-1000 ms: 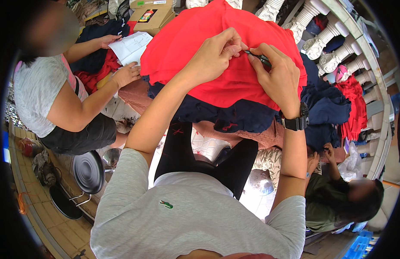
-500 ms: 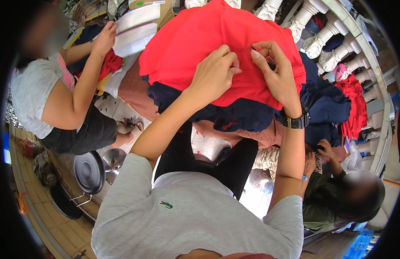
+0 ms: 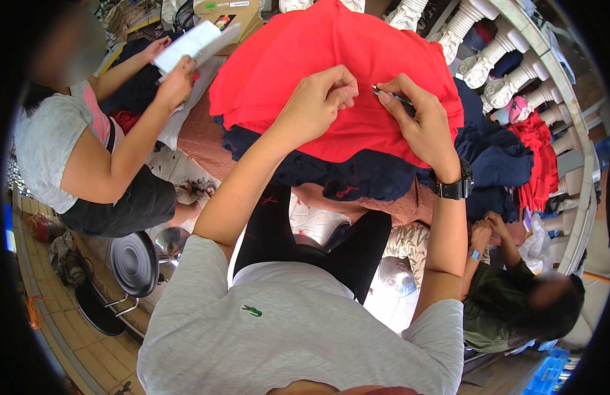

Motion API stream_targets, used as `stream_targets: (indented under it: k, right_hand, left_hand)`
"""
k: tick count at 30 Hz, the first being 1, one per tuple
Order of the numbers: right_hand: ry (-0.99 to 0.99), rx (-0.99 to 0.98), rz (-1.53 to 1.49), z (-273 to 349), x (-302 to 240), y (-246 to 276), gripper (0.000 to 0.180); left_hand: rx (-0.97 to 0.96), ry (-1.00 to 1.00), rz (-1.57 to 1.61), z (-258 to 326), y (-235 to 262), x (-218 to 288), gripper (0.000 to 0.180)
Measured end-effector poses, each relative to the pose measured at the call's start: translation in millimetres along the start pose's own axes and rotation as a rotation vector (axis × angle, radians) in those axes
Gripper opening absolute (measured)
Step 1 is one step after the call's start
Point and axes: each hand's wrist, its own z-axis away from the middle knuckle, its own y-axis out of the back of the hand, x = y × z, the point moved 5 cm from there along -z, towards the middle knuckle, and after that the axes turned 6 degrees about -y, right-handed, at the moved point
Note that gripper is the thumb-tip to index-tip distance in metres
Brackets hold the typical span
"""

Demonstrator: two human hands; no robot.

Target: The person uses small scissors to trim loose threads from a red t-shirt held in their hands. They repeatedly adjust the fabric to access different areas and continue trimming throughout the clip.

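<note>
A large red cloth is draped over a heap of dark navy garments in front of me. Above its middle, my left hand is closed with thumb and fingertips pinched together. Whatever may be between them is too small to make out. To its right, my right hand grips small dark thread snips, their pointed metal tip showing past the thumb toward the left hand. The two hands are apart, and a wristwatch is on my right wrist.
On the left, a person holds white papers. Another person sits at the lower right. More navy clothes and a red garment lie beside white balusters. A black round stool stands lower left.
My left hand has drawn back leftward from the right. The snips' tip now sticks out past my right thumb. The left person's papers have shifted, and the right person's hands have come together.
</note>
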Motion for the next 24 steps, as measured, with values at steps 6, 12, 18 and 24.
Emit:
stream_targets:
  k: [6,12,18,24]
  right_hand:
    - [0.09,0.046,0.094,-1,-7,0,0.015]
    - [0.098,0.096,0.104,0,-8,1,0.014]
    - [-0.106,0.203,-0.235,19,-13,18,0.02]
    - [-0.193,0.208,0.025,29,-6,-24,0.023]
  left_hand:
    - [0.027,-0.096,0.091,-5,0,9,0.008]
    - [-0.239,-0.049,0.002,7,2,19,0.007]
    - [-0.057,-0.166,-0.428,42,20,45,0.014]
    - [0.2,-0.273,-0.422,30,4,2,0.012]
